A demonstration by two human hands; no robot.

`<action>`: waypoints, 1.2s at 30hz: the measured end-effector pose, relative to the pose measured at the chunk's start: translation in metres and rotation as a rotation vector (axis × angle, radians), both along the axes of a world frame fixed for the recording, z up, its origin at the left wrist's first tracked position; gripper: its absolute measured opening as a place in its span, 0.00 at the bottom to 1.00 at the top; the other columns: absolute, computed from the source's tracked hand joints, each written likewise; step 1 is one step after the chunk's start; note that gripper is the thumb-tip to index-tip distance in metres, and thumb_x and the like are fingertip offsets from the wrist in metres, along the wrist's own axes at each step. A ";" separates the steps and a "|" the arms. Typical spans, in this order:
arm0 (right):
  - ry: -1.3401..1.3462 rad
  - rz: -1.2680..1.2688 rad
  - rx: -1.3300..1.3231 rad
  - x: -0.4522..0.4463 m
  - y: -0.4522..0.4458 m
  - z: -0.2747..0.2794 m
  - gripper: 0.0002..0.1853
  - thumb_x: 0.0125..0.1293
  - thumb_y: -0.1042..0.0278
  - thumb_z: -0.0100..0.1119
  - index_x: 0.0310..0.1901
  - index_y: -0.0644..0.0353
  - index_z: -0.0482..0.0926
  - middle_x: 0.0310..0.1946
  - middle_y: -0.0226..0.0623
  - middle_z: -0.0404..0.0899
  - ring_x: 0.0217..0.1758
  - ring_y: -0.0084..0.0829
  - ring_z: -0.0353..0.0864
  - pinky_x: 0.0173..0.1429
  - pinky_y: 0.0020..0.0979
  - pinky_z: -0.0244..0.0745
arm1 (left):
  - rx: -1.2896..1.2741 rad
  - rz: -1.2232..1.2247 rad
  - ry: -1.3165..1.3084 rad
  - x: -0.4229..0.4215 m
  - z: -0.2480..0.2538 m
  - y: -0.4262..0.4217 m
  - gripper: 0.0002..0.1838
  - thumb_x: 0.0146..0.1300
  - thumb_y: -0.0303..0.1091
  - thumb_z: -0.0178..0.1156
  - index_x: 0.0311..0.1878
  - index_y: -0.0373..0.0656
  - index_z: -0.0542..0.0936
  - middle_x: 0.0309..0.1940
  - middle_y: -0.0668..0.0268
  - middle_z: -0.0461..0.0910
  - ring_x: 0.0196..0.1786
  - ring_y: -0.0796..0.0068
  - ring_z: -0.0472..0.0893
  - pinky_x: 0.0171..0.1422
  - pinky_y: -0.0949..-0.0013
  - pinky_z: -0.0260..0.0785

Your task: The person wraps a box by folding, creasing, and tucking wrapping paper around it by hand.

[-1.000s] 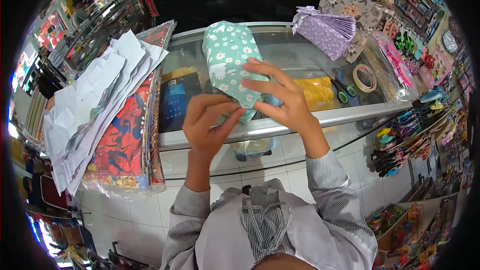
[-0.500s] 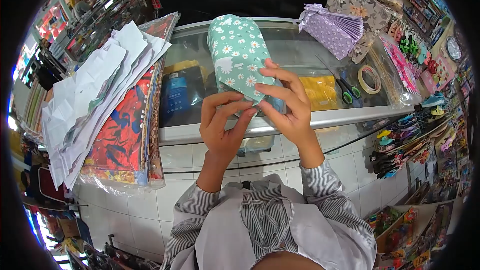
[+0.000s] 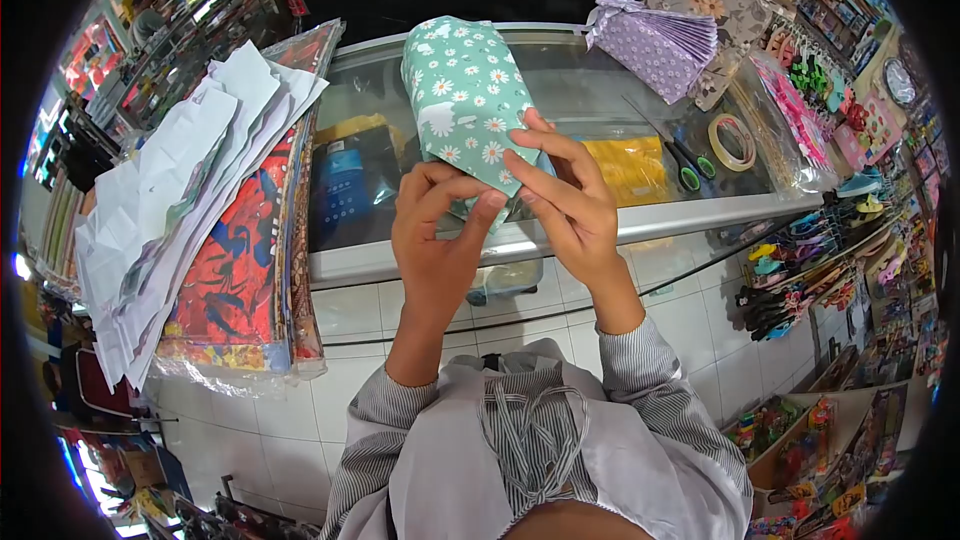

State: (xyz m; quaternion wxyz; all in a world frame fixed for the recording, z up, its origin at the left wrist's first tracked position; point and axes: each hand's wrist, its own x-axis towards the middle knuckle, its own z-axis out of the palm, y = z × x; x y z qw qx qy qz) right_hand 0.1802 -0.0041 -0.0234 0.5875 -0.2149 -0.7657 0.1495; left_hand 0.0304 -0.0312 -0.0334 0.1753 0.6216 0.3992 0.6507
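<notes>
Head: one tapering daisy-print paper parcel (image 3: 465,90);
Left hand (image 3: 440,230): your fingertips pinch it;
Right hand (image 3: 578,208): fingers apart, touching it

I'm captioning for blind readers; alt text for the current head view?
A person's left hand and right hand touch the near end of a green daisy-print parcel on a glass counter. Scissors and a tape roll lie to its right, white paper to its left.

Crowded shelves (image 3: 205,8) line the left side of a shop, where small goods (image 3: 780,295) hang in dense clusters at right above bright packets (image 3: 760,426). A metal-edged glass tabletop (image 3: 556,85) carries stacked patterned sheets (image 3: 232,265) in clear plastic above white floor tiles (image 3: 282,430).
</notes>
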 end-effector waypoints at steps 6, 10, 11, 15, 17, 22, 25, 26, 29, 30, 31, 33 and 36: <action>0.015 -0.028 -0.008 -0.007 -0.001 -0.002 0.18 0.61 0.79 0.59 0.53 0.57 0.82 0.55 0.41 0.75 0.69 0.44 0.67 0.74 0.45 0.55 | 0.281 0.315 0.077 0.010 -0.003 0.002 0.06 0.53 0.22 0.69 0.34 0.39 0.81 0.34 0.67 0.72 0.38 0.74 0.73 0.42 0.72 0.66; 0.051 -0.032 -0.025 -0.009 -0.002 -0.003 0.18 0.61 0.79 0.59 0.54 0.57 0.82 0.55 0.41 0.75 0.69 0.44 0.68 0.74 0.46 0.56 | 0.362 0.338 0.172 0.013 -0.007 0.000 0.09 0.50 0.26 0.71 0.35 0.41 0.82 0.35 0.67 0.75 0.38 0.71 0.73 0.41 0.70 0.65; 0.056 -0.028 -0.022 -0.009 -0.001 -0.004 0.18 0.61 0.78 0.59 0.54 0.57 0.82 0.55 0.41 0.75 0.69 0.44 0.68 0.74 0.46 0.56 | 0.372 0.313 0.182 0.012 -0.007 0.000 0.10 0.49 0.29 0.72 0.35 0.44 0.82 0.35 0.69 0.76 0.39 0.71 0.72 0.42 0.69 0.64; 0.043 -0.024 -0.017 -0.008 -0.001 -0.004 0.18 0.61 0.78 0.58 0.53 0.56 0.82 0.55 0.41 0.75 0.68 0.44 0.68 0.74 0.46 0.57 | 0.414 0.309 0.256 0.008 -0.010 0.007 0.11 0.49 0.31 0.72 0.35 0.48 0.81 0.36 0.71 0.79 0.40 0.69 0.72 0.45 0.66 0.61; 0.013 -0.033 -0.012 -0.006 0.000 -0.003 0.17 0.61 0.78 0.59 0.52 0.56 0.83 0.54 0.40 0.76 0.68 0.45 0.68 0.73 0.45 0.58 | 0.432 0.334 0.266 0.007 -0.009 0.009 0.10 0.49 0.30 0.72 0.34 0.49 0.81 0.35 0.72 0.79 0.40 0.69 0.73 0.45 0.66 0.60; -0.042 -0.031 0.035 -0.001 -0.003 0.007 0.16 0.60 0.78 0.61 0.49 0.54 0.84 0.51 0.39 0.76 0.65 0.44 0.71 0.69 0.44 0.64 | 0.506 0.382 0.374 0.001 -0.011 0.014 0.10 0.49 0.27 0.70 0.34 0.49 0.81 0.35 0.71 0.79 0.42 0.69 0.73 0.47 0.67 0.61; -0.055 -0.038 0.048 0.000 -0.003 0.009 0.14 0.59 0.77 0.62 0.47 0.54 0.85 0.49 0.37 0.77 0.63 0.43 0.72 0.67 0.43 0.66 | 0.538 0.407 0.379 -0.001 -0.003 0.011 0.09 0.49 0.26 0.70 0.34 0.47 0.81 0.34 0.70 0.79 0.42 0.68 0.73 0.48 0.66 0.63; -0.045 -0.040 0.046 -0.001 -0.002 0.008 0.14 0.58 0.77 0.62 0.46 0.54 0.85 0.48 0.36 0.78 0.63 0.43 0.72 0.66 0.43 0.67 | 0.538 0.425 0.339 0.000 -0.001 0.011 0.09 0.50 0.28 0.70 0.35 0.49 0.82 0.34 0.73 0.79 0.43 0.70 0.74 0.48 0.66 0.63; -0.033 -0.042 0.041 -0.002 -0.001 0.009 0.12 0.57 0.75 0.64 0.45 0.54 0.85 0.47 0.35 0.78 0.62 0.43 0.73 0.65 0.42 0.67 | 0.557 0.365 0.187 0.000 0.003 0.017 0.09 0.51 0.33 0.70 0.36 0.51 0.82 0.35 0.75 0.81 0.43 0.72 0.75 0.49 0.66 0.64; -0.032 -0.042 0.039 -0.002 -0.001 0.009 0.12 0.57 0.74 0.65 0.44 0.55 0.85 0.46 0.35 0.79 0.62 0.42 0.73 0.64 0.42 0.67 | 0.565 0.327 0.131 0.000 0.004 0.021 0.09 0.51 0.34 0.70 0.36 0.51 0.82 0.35 0.75 0.81 0.43 0.72 0.76 0.49 0.66 0.64; -0.040 -0.035 0.034 -0.001 -0.003 0.012 0.11 0.57 0.75 0.65 0.43 0.57 0.85 0.46 0.38 0.79 0.62 0.44 0.73 0.65 0.44 0.67 | 0.576 0.311 0.226 -0.003 0.007 0.022 0.09 0.51 0.34 0.70 0.36 0.50 0.82 0.36 0.75 0.81 0.42 0.72 0.76 0.50 0.66 0.65; -0.055 -0.019 0.028 0.000 -0.006 0.019 0.10 0.57 0.76 0.65 0.42 0.61 0.84 0.45 0.43 0.78 0.60 0.46 0.75 0.66 0.47 0.65 | 0.596 0.279 0.416 -0.015 0.013 0.025 0.10 0.51 0.36 0.71 0.36 0.49 0.82 0.36 0.73 0.82 0.42 0.71 0.78 0.50 0.66 0.66; -0.075 -0.110 0.062 -0.002 -0.003 0.017 0.06 0.56 0.71 0.67 0.36 0.56 0.84 0.39 0.32 0.79 0.53 0.38 0.79 0.65 0.46 0.65 | 0.627 0.160 0.470 -0.025 0.017 0.032 0.10 0.51 0.35 0.70 0.36 0.49 0.82 0.36 0.72 0.82 0.41 0.70 0.79 0.50 0.66 0.67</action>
